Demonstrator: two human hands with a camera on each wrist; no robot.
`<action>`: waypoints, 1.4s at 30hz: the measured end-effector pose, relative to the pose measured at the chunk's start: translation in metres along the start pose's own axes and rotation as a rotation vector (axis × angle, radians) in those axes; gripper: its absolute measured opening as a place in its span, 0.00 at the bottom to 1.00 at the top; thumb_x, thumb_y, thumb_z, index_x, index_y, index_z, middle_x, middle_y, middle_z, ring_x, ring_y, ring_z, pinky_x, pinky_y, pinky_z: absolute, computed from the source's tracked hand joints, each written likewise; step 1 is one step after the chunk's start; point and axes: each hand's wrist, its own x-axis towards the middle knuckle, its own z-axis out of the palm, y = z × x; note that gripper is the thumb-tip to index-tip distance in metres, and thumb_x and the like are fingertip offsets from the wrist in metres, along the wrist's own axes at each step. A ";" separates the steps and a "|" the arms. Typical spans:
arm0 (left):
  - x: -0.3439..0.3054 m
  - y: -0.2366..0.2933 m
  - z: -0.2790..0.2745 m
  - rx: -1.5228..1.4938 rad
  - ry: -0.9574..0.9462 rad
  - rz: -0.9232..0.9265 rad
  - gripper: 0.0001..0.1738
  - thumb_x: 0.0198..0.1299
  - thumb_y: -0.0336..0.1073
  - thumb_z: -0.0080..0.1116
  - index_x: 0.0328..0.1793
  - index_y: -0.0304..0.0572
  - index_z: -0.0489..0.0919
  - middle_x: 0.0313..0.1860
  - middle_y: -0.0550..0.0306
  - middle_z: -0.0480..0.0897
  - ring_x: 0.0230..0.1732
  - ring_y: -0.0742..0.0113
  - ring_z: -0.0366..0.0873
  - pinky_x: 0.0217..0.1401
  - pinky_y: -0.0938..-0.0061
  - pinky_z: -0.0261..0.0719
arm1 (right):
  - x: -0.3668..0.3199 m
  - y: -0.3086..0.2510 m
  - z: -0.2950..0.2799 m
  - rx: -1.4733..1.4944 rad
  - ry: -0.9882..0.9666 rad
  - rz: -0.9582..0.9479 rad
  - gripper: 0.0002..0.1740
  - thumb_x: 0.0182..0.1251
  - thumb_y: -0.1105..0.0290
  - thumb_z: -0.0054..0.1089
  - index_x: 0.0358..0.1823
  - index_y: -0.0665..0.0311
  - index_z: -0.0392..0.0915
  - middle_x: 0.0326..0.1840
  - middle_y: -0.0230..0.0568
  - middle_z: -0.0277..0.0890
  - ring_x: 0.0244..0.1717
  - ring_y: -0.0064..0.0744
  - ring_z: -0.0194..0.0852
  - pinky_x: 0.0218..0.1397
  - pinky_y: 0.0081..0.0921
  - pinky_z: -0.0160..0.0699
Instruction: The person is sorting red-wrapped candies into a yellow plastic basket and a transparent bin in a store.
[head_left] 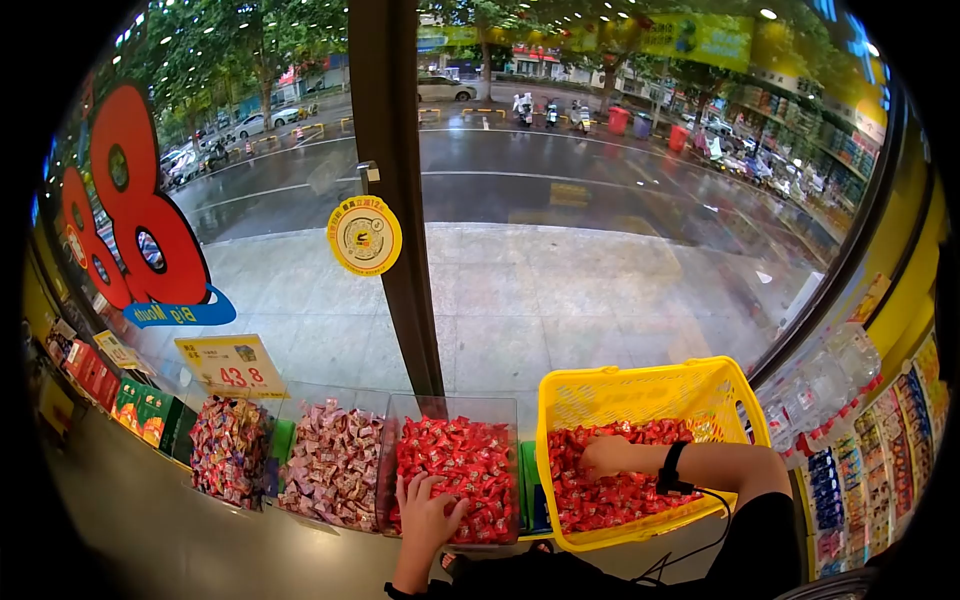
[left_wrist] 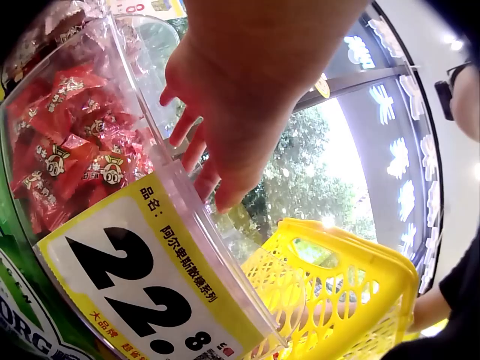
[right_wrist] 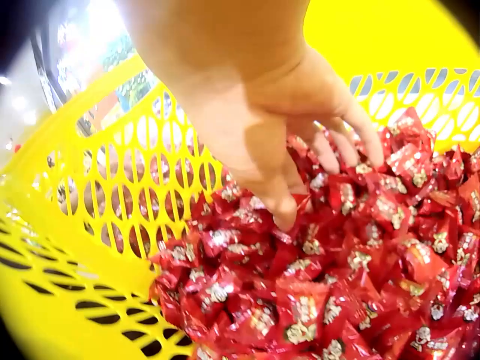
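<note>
My left hand is at the front left corner of a clear bin of red-wrapped candies. In the left wrist view that hand has its fingers spread and loosely bent at the bin's wall, above a 22.8 price card, with nothing held. My right hand reaches down into a yellow basket onto more red-wrapped candies. Seen from the right wrist, thumb and fingers of this hand are spread apart, their tips touching the top of the heap.
Left of the red candies stand bins of pink-wrapped candies and mixed candies, with a 43.8 price sign behind. A glass front with a dark post rises behind the bins. Packaged snacks hang at the right.
</note>
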 end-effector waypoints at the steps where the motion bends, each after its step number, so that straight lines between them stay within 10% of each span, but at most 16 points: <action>1: 0.003 -0.002 0.002 -0.021 0.030 0.003 0.13 0.55 0.48 0.80 0.32 0.49 0.92 0.60 0.56 0.84 0.73 0.46 0.73 0.83 0.38 0.60 | -0.003 -0.001 -0.011 0.003 0.029 0.022 0.20 0.68 0.52 0.74 0.49 0.60 0.89 0.58 0.52 0.83 0.69 0.59 0.74 0.55 0.58 0.87; 4: 0.010 0.003 0.001 -0.161 0.096 0.022 0.11 0.56 0.45 0.80 0.37 0.50 0.92 0.59 0.56 0.84 0.71 0.47 0.76 0.83 0.39 0.63 | -0.040 -0.019 -0.058 0.039 0.073 0.114 0.25 0.55 0.47 0.79 0.46 0.58 0.89 0.44 0.47 0.87 0.48 0.54 0.88 0.48 0.53 0.86; 14: 0.077 0.081 -0.044 -0.455 0.041 0.354 0.26 0.56 0.44 0.83 0.60 0.53 0.88 0.65 0.56 0.82 0.73 0.47 0.76 0.81 0.40 0.67 | -0.136 -0.102 -0.140 0.199 0.579 -0.320 0.17 0.69 0.56 0.75 0.48 0.59 0.84 0.65 0.43 0.81 0.66 0.51 0.80 0.63 0.45 0.82; 20: 0.079 0.101 -0.029 -0.491 0.048 0.461 0.21 0.52 0.42 0.84 0.52 0.52 0.91 0.62 0.59 0.85 0.73 0.49 0.76 0.81 0.42 0.68 | -0.128 -0.127 -0.123 0.289 0.798 -0.489 0.12 0.65 0.61 0.79 0.44 0.57 0.88 0.69 0.39 0.78 0.66 0.47 0.80 0.66 0.41 0.83; 37: 0.016 0.010 -0.010 -0.113 0.110 0.095 0.09 0.59 0.35 0.77 0.40 0.44 0.87 0.60 0.58 0.85 0.70 0.48 0.77 0.82 0.41 0.65 | -0.078 -0.021 -0.078 0.292 0.337 -0.017 0.19 0.67 0.48 0.70 0.49 0.53 0.91 0.48 0.49 0.90 0.53 0.55 0.88 0.59 0.50 0.85; 42: -0.014 -0.005 0.009 0.002 0.013 -0.019 0.10 0.61 0.39 0.76 0.44 0.46 0.88 0.68 0.53 0.80 0.79 0.42 0.70 0.85 0.36 0.57 | -0.037 -0.008 -0.034 0.212 0.222 0.179 0.40 0.66 0.45 0.73 0.77 0.52 0.74 0.66 0.57 0.81 0.67 0.61 0.80 0.67 0.55 0.82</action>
